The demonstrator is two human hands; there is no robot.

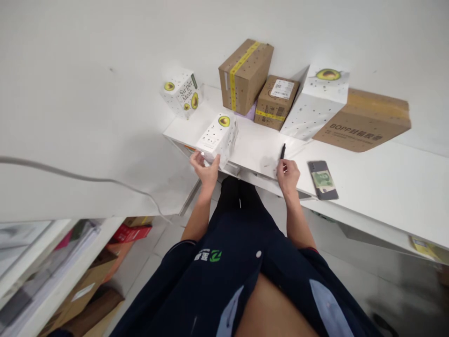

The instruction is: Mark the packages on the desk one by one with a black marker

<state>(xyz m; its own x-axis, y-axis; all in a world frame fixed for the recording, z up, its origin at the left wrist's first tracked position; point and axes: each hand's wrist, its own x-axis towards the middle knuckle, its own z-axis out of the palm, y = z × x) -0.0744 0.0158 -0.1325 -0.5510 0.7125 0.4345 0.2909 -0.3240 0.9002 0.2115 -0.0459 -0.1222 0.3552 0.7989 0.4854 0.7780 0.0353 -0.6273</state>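
A small white box with an avocado print and dark specks stands near the front edge of the white table. At its near end is my left hand, its thumb and fingers gripping the lower corners. My right hand is closed on a black pen, whose upper end sticks out beyond the fingers toward the wall. To the right of that hand lies a phone with a banknote visible on its back.
Behind stand another white avocado box, a taped carton, a smaller labelled carton, a tall white box and a brown carton. A grey cable hangs at left above a shelf.
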